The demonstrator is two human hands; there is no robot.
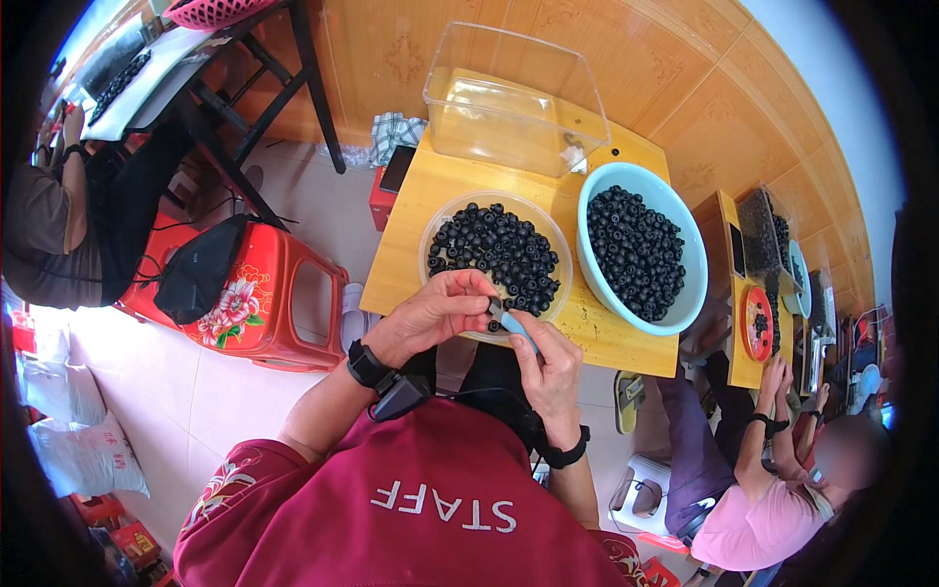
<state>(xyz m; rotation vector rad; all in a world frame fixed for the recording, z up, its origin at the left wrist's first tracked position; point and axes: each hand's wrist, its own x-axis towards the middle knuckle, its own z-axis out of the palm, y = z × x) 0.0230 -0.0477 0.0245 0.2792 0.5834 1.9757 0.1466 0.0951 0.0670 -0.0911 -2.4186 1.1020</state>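
Note:
My left hand (445, 308) is closed in a pinch on a small black round part (495, 306) with a rubbery look, just over the near edge of a shallow clear round dish (562, 256). In my right hand (553, 370) is a small trimming knife (521, 331) with a light-blue handle, its short metal tip at the black part. Many loose black ring-like parts (494, 249), some showing a hole, lie in the dish. A light-blue basin (700, 256) to the right holds a deep heap of the same kind.
A clear plastic box (518, 108) stands at the back of the yellow wooden table (401, 259). Left are a red stool (293, 323) with a black bag (202, 269) and a seated person (59, 210). At right, another person (753, 519) works at a similar table.

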